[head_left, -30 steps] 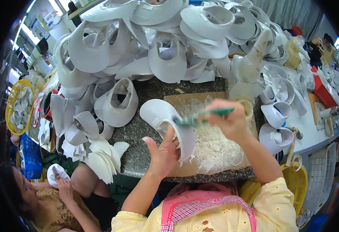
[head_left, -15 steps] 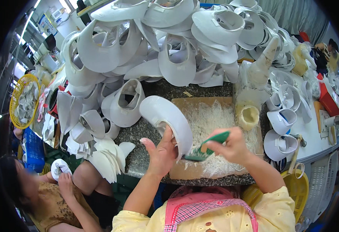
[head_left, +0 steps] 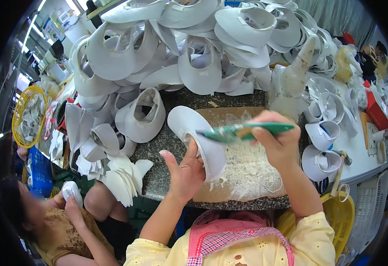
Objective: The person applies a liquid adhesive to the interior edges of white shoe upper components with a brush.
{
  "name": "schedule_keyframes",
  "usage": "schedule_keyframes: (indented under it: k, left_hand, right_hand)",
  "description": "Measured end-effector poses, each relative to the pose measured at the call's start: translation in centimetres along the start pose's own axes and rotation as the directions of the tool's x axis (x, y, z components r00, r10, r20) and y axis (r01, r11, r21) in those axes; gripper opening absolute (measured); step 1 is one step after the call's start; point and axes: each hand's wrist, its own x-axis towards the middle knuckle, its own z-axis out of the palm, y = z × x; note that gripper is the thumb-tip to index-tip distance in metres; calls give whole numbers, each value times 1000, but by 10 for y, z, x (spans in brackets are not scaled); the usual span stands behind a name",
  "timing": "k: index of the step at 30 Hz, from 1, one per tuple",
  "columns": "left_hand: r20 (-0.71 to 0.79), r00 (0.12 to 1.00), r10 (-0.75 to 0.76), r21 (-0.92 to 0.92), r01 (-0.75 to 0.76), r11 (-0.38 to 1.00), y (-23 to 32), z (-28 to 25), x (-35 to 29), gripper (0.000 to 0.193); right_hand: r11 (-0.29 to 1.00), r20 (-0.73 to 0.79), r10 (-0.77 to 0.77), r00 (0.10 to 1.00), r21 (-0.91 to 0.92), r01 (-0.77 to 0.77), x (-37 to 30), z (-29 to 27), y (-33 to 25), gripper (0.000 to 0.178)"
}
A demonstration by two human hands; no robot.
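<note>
Brush stroke: since half a second ago, the narrow green-handled brush (head_left: 234,133) is moving up from the near end of the smooth white curved visor (head_left: 212,155) to its upper part, while the visor is keeping much the same place.
Right grip: the bare right hand (head_left: 276,139) is closing firmly round the handle, holding the brush nearly level; its tip is overlapping the visor, but blur is hiding whether they are touching.
Left grip: the bare left hand (head_left: 187,175) is holding the visor from its inner side, the index finger reaching into the opening and the thumb standing wide apart to the left.
Visor's place: it is tilting above the left part of a flat brown board (head_left: 223,193) smeared with whitish residue, which is lying on a speckled grey stone tabletop (head_left: 158,139).
Far side: a large heap of white visors (head_left: 200,73) is rising behind the board, near a tapering, cloudy, whitish vessel (head_left: 291,86).
Left side: a fan of thin white curved sheets (head_left: 121,179) is lying at the table edge.
Co-worker: a seated person (head_left: 63,226) is handling a rounded white piece (head_left: 72,191).
</note>
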Motion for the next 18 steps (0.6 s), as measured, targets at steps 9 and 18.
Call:
schedule_keyframes:
  k: [9,18]
  left_hand:
    - [-25,999,-43,-104,40,994,7,-7,20,91]
    - [-194,980,-38,818,183,546,-6,-8,51,56]
  right_hand:
    - [963,57,-81,995,-252,92,-66,-46,13,6]
    - [586,-113,-221,969,-809,40,-45,-115,31,8]
